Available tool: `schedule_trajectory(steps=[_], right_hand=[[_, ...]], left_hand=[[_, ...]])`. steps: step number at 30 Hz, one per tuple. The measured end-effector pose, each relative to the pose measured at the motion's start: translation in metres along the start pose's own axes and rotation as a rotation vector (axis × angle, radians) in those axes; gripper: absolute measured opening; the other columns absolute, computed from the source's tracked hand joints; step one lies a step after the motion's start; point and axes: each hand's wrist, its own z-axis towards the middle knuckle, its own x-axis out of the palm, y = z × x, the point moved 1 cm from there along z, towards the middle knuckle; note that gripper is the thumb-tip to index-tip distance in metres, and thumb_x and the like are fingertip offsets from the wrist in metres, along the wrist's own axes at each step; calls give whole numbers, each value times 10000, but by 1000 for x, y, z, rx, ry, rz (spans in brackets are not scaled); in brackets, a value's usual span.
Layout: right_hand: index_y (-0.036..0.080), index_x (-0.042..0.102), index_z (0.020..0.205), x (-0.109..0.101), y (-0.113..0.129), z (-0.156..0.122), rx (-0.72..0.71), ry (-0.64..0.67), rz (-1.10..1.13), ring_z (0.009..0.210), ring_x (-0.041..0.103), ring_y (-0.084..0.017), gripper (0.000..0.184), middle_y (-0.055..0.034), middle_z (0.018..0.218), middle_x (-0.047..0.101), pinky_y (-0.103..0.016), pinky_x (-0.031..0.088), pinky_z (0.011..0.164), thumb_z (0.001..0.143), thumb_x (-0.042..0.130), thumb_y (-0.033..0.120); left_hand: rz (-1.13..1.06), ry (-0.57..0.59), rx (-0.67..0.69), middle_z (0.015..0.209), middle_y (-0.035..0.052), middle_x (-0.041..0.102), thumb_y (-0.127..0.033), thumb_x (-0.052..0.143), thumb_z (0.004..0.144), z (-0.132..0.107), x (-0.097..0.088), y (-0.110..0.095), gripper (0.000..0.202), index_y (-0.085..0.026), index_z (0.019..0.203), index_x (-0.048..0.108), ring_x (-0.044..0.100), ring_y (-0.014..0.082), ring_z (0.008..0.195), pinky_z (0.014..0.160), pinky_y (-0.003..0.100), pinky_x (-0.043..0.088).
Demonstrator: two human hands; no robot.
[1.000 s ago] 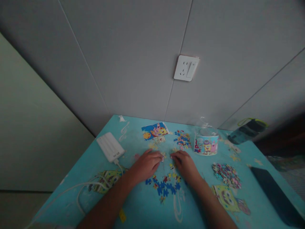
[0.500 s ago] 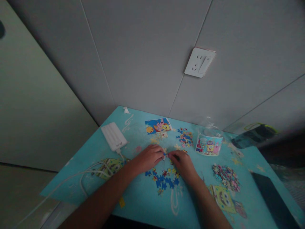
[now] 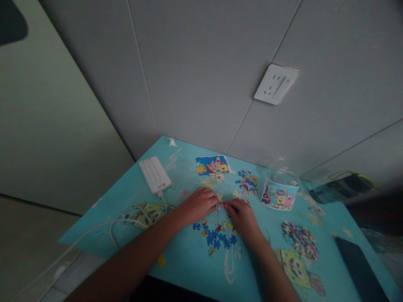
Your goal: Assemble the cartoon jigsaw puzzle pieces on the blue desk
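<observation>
My left hand (image 3: 199,204) and my right hand (image 3: 242,214) meet fingertip to fingertip over the turquoise table (image 3: 189,268), both with fingers curled and pinched around small jigsaw pieces (image 3: 219,206) between them. Just in front of my hands lies a loose cluster of blue and yellow puzzle pieces (image 3: 218,238). A printed cartoon reference picture (image 3: 213,165) lies flat behind my hands. Another small heap of mixed pieces (image 3: 247,183) sits beside it.
A white power bank (image 3: 155,174) with a white cable (image 3: 103,224) lies at the left. A cartoon-printed tub (image 3: 279,194) stands at the right, a pile of pieces (image 3: 300,235) nearer me, a dark phone (image 3: 359,262) and a bottle (image 3: 341,188) farther right. A wall socket (image 3: 276,84) is above.
My hands have drawn closer until the fingertips touch over the small pieces. The view has tilted and swung to the left; the things on the table stay put.
</observation>
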Motion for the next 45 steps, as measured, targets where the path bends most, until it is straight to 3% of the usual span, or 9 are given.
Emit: schedule_trajectory(steps=[11, 19, 24, 32, 38, 45], right_hand=[[225, 755, 965, -5, 1, -1, 23, -32, 18, 858, 674, -216, 234, -65, 918, 739, -343, 505, 819, 958, 538, 313], [228, 768, 963, -2, 2, -3, 58, -23, 54, 847, 694, -223, 243, -72, 934, 760, -350, 530, 802, 939, 565, 359], [238, 777, 944, 0, 2, -2, 74, -18, 49, 817, 700, -219, 208, -54, 906, 767, -338, 522, 770, 924, 596, 338], [240, 776, 941, -1, 3, -2, 107, -13, 29, 785, 693, -213, 216, -42, 900, 770, -330, 505, 736, 919, 583, 335], [231, 773, 938, -1, 0, -1, 129, -30, 27, 772, 687, -211, 194, -39, 879, 765, -329, 499, 735, 902, 606, 324], [224, 773, 935, -3, -1, -1, 124, -34, 30, 797, 684, -207, 198, -43, 903, 765, -319, 492, 757, 906, 607, 328]], left_hand=[[-38, 6, 27, 1158, 36, 683, -183, 555, 957, -3, -6, 1, 217, -245, 1118, 686, 581, 193, 1140, 1018, 368, 399], [68, 8, -40, 961, 46, 690, -245, 600, 939, 1, -1, 2, 104, -226, 958, 700, 601, 219, 1012, 932, 384, 395], [164, 8, -67, 901, 63, 649, -271, 577, 953, 1, 4, -4, 139, -194, 889, 674, 585, 233, 962, 873, 382, 418], [31, -19, -42, 1079, 45, 674, -240, 558, 970, 5, 15, -9, 177, -230, 1106, 671, 594, 214, 1058, 915, 373, 431], [123, -14, -59, 943, 48, 671, -268, 577, 961, 3, 10, -10, 132, -227, 970, 703, 586, 224, 998, 853, 379, 420], [209, -41, -119, 884, 55, 629, -290, 558, 969, 2, 17, -9, 191, -179, 863, 672, 581, 214, 914, 830, 363, 442]])
